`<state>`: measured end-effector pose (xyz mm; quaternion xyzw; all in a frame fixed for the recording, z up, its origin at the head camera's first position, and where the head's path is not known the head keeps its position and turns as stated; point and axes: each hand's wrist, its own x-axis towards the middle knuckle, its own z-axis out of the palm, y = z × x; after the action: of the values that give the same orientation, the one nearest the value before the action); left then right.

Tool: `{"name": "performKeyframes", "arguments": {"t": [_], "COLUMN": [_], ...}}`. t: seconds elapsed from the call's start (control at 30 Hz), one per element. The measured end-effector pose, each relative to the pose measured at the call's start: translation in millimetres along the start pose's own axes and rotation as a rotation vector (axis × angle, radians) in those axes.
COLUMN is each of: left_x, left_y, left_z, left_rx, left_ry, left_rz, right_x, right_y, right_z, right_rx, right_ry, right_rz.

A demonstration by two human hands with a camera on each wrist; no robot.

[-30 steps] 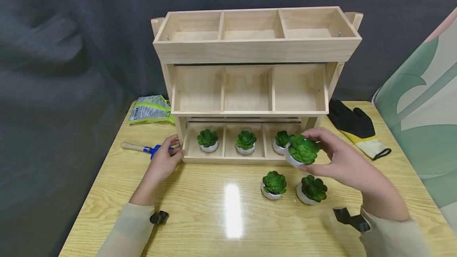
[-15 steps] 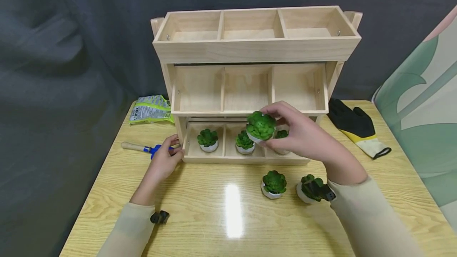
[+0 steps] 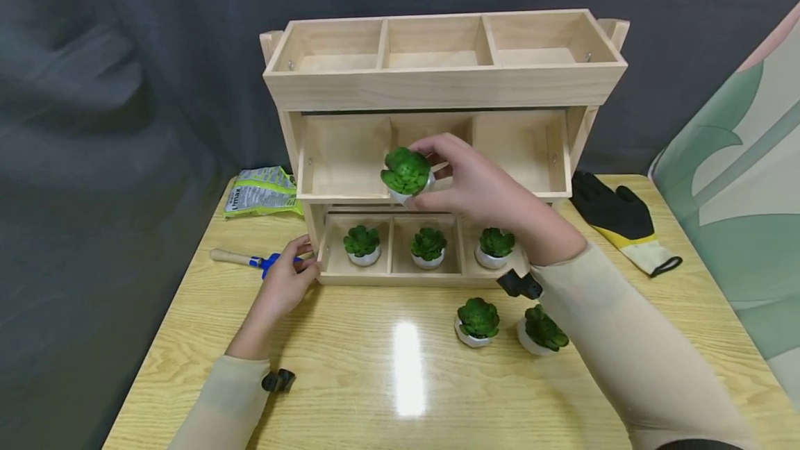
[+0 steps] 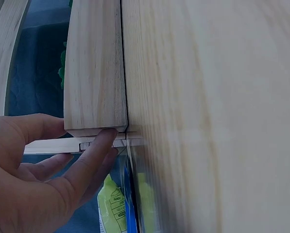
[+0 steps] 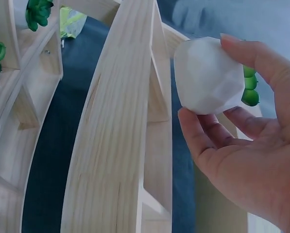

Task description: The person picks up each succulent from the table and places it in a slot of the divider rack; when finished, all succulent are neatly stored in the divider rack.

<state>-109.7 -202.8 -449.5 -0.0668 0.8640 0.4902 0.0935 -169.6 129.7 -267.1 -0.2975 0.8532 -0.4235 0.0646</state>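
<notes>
My right hand [image 3: 465,186] holds a potted succulent [image 3: 405,169] by its pot, thumb and fingers on either side. It is in front of the middle tier of a three-tier wooden planter shelf [image 3: 446,92], near the left divider. In the right wrist view the white faceted pot [image 5: 208,75] is pinched at the fingertips, its leaves mostly hidden behind it. My left hand [image 3: 289,280] grips the left end of the bottom tray; in the left wrist view its fingers bend around the tray's corner [image 4: 96,114]. Three more succulents [image 3: 428,244] sit in the bottom tray, one per compartment.
Two potted succulents, one [image 3: 478,321] left of the other [image 3: 542,330], stand on the table before the shelf. A blue hand tool with a wooden handle [image 3: 231,257] and a green-grey bag [image 3: 262,193] lie left. A black-and-yellow glove [image 3: 619,217] lies right.
My right hand has carried the succulent left and up, from the bottom tray's right end to the middle tier. My left hand stays at the tray's left end.
</notes>
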Motion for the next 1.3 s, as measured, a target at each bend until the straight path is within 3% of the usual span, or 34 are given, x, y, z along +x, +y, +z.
{"name": "performKeyframes", "arguments": {"t": [0.37,0.73,0.87,1.07,1.3], "left_x": [-0.4,-1.1,-0.4,0.3,-0.5], "left_y": [-0.3,0.8,-0.4,-1.6,-0.9], "left_z": [-1.0,-0.1,-0.2,0.8,0.0], "left_rx": [-0.001,-0.002,-0.005,0.007,0.013], "left_ry": [-0.003,0.005,0.006,0.014,0.012], "left_rz": [0.004,0.007,0.009,0.015,0.016], "right_x": [48.5,89.2,102.8,111.5,112.2], "right_y": [-10.9,-19.2,-21.7,-27.0,-26.1], "right_z": [13.2,35.5,46.4,58.6,64.0], "right_rx": [-0.019,-0.280,-0.363,-0.416,-0.410], "right_ry": [-0.030,-0.021,-0.054,-0.124,-0.119], "right_rz": [0.003,-0.061,-0.068,-0.050,-0.041]}}
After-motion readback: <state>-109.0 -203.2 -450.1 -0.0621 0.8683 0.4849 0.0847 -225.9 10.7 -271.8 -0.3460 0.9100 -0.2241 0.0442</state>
